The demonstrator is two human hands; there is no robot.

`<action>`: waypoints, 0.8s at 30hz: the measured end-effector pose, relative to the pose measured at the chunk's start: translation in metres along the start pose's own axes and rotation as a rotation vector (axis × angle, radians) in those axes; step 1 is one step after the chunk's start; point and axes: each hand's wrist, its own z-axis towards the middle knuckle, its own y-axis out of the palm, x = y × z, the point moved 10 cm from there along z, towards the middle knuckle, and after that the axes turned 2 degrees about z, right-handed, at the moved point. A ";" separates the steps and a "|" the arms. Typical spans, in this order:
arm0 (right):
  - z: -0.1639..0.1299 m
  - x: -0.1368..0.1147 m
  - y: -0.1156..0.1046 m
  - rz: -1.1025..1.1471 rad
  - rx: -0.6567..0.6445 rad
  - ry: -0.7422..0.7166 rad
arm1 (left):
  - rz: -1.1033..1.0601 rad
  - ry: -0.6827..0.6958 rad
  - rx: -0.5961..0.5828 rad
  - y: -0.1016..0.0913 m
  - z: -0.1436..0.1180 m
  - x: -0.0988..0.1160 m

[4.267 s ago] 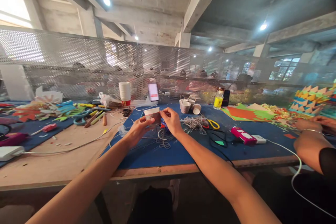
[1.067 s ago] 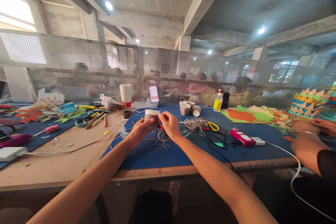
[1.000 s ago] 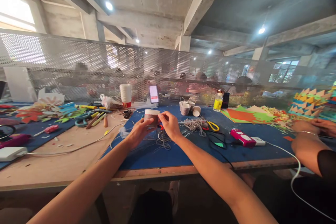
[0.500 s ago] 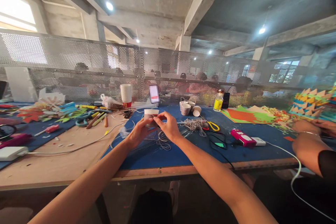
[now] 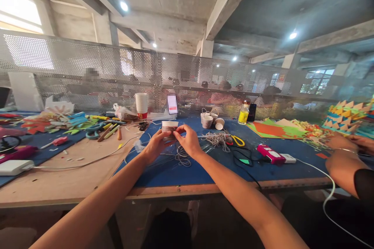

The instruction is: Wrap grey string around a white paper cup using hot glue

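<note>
Your left hand (image 5: 154,146) cups a smooth paper cup (image 5: 170,128) upright above the blue mat (image 5: 187,171), fingers curled around its wall. Your right hand (image 5: 187,140) pinches thin, pale string (image 5: 182,157) against the cup's side, arm outstretched.

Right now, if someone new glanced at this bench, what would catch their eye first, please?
Probably the paper cup at the centre, gripped by the left hand while the right hand pinches at its side, above loose string on the blue mat. Next, the bright paper cut-outs far right.
</note>
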 end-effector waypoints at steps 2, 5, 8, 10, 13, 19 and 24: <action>0.000 0.002 0.000 0.000 -0.002 0.011 | 0.001 0.000 0.013 0.000 0.000 0.000; 0.000 0.002 0.000 -0.012 0.004 0.000 | 0.003 -0.006 0.025 -0.001 0.000 0.000; 0.000 0.000 0.000 -0.037 0.014 -0.032 | 0.002 0.001 0.024 0.000 0.000 0.001; 0.000 -0.002 0.000 -0.044 0.019 -0.042 | 0.005 0.015 0.027 -0.001 0.001 0.002; -0.001 -0.001 0.000 -0.017 0.022 -0.023 | 0.019 0.026 0.045 -0.004 0.002 0.002; 0.000 0.008 0.000 0.026 0.007 0.056 | 0.062 0.052 0.128 -0.018 0.004 -0.001; 0.002 0.016 -0.002 0.050 0.021 0.117 | 0.090 0.067 0.152 -0.021 0.004 -0.002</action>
